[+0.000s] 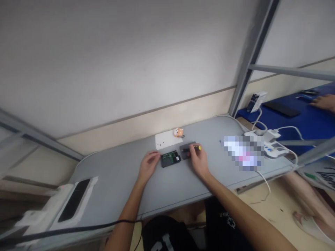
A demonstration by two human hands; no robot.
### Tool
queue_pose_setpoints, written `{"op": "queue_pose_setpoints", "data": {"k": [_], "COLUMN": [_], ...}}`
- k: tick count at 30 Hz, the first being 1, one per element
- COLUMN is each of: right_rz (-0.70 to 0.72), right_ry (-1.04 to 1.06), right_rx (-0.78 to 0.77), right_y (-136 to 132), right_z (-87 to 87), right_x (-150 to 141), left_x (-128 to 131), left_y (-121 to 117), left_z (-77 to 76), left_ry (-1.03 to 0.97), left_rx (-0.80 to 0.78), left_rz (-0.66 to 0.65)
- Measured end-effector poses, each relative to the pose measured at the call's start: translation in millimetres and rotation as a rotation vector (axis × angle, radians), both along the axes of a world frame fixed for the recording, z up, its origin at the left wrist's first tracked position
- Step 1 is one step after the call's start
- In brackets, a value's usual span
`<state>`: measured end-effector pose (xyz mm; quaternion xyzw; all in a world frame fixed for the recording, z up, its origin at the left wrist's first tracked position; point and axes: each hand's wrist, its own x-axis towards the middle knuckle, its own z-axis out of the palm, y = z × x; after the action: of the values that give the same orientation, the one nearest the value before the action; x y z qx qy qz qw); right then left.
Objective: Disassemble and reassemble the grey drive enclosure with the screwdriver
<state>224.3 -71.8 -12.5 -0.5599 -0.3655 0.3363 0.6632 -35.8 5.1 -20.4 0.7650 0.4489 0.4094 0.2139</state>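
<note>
A flat black case [167,164] with a bare green circuit board [170,157] lies on the grey table. A small white label shows at the board's right end. My left hand [149,163] is at the case's left edge, fingers curled and tips together; anything between them is too small to make out. My right hand [199,162] is closed round a screwdriver [195,147] with a black and yellow handle. Its shaft points left, above a dark flat panel [185,154] beside the case. Behind them, several tiny dark specks, perhaps screws, rest on a white sheet [167,138].
An orange and white animal-shaped trinket [178,132] sits on the sheet. To the right are a blurred-out bright object [242,153] and a power strip [274,150] with cables. A black phone-like slab [74,200] lies at the left. Another person's hand [324,102] rests on the blue table [319,122].
</note>
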Motion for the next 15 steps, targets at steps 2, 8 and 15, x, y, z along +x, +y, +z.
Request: {"op": "queue_pose_setpoints", "data": {"k": [2,8,15], "right_rz": [-0.033,-0.078,-0.132], "right_ry": [0.019,0.054,0.109], "right_rx": [-0.005,-0.006,-0.025], "right_y": [3,6,9], "right_z": [-0.5,-1.9,-0.8], "right_x": [1,3,5], "left_x": [0,36,79], "left_y": [14,66,102], "left_z": [10.4,33.3,22.0], "left_ry": [0.006,0.183,0.396], "left_rx": [0.036,0.056,0.052], "left_rz": [0.067,-0.010,-0.097]}}
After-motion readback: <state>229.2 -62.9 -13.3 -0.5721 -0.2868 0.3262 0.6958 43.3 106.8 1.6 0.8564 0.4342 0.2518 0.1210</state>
